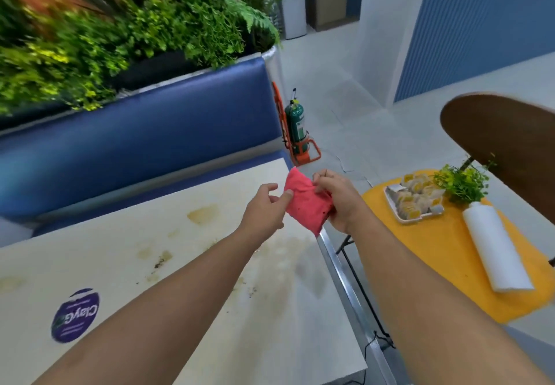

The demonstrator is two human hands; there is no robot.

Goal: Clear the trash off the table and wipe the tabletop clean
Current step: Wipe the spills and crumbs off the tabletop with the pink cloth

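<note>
A red cloth (303,204), folded and slightly crumpled, is held in the air above the right edge of the cream tabletop (192,264). My right hand (339,201) grips its right side with curled fingers. My left hand (265,209) pinches its left edge between thumb and fingers. The tabletop shows brown stains (202,213) and dark crumbs (159,263) near its middle. A round purple sticker (75,315) lies on it at the lower left.
A blue padded bench (135,135) with plants above runs behind the table. To the right, a yellow surface (450,264) carries a tray of wrapped snacks (416,201), a small green plant (464,182) and a white roll (495,252). A brown chair back (504,144) and a green extinguisher (295,128) stand beyond.
</note>
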